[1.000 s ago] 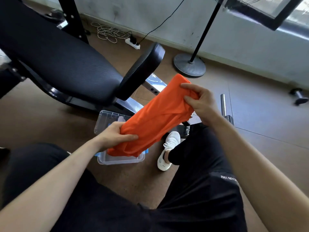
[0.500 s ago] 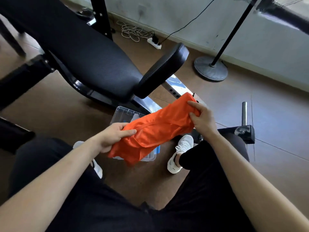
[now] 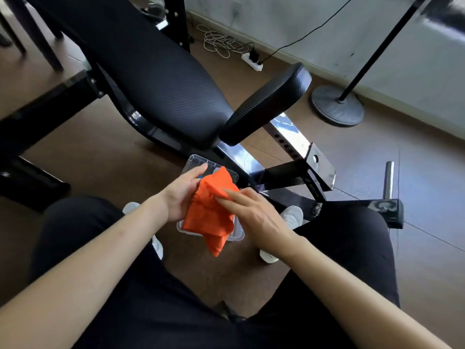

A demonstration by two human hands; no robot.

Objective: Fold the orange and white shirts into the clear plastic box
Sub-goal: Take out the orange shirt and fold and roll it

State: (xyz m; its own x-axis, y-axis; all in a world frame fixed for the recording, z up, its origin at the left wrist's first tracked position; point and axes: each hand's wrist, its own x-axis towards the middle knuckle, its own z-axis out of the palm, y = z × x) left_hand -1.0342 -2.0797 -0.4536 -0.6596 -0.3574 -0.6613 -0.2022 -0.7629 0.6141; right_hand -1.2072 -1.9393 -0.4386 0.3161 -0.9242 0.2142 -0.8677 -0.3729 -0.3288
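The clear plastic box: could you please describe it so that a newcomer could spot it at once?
Start at the big black padded bench, then look down to the brown floor in front of it, between the person's knees. The clear plastic box sits there, mostly covered by the orange shirt. It is the only see-through thing nearby.

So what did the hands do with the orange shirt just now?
Both hands brought the orange shirt down from in front of the chest to just over the clear plastic box. It went from a long roll to a shorter bundle. The right hand now lies flat on top; the left hand still grips its side. The box stayed on the floor.
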